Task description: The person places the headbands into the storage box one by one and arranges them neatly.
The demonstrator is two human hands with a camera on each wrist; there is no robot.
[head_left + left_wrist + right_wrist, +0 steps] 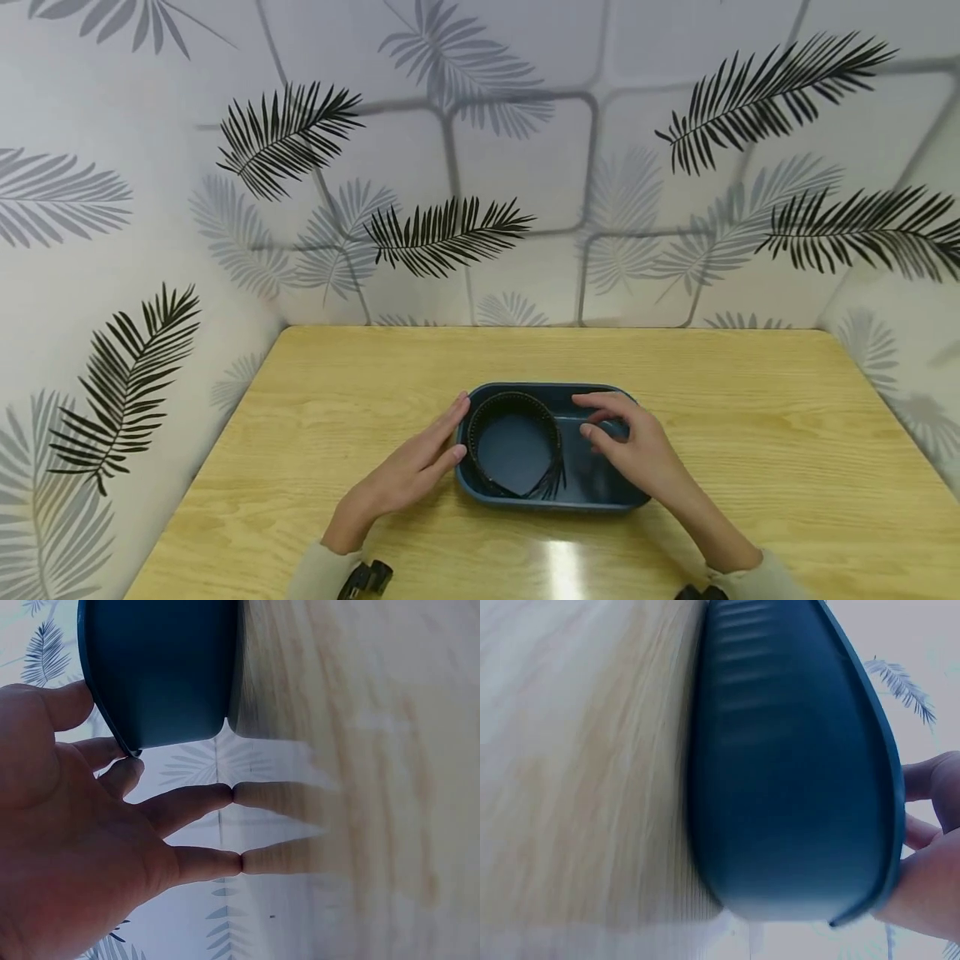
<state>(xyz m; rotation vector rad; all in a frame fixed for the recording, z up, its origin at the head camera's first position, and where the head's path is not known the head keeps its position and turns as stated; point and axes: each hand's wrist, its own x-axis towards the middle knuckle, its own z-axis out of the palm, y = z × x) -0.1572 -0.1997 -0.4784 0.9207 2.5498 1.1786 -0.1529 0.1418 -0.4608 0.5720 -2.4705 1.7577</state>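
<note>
Where left hand (411,467) lies flat, fingers straight, against left end of blue tray (592,496), black comb ring (514,442) sits just inside. Tray long axis runs left-right at table (750,433) centre. Right hand (633,446), fingers curled, reaches into right half; grasp cannot be judged.

I can't find any words, numbers, labels or brand names to read here. The dark blue oval plastic tub (551,498) has plain sides, and the light wooden table (750,417) shows only its grain. The white wall paper (525,125) has black and grey leaf pictures, but no letters.
</note>
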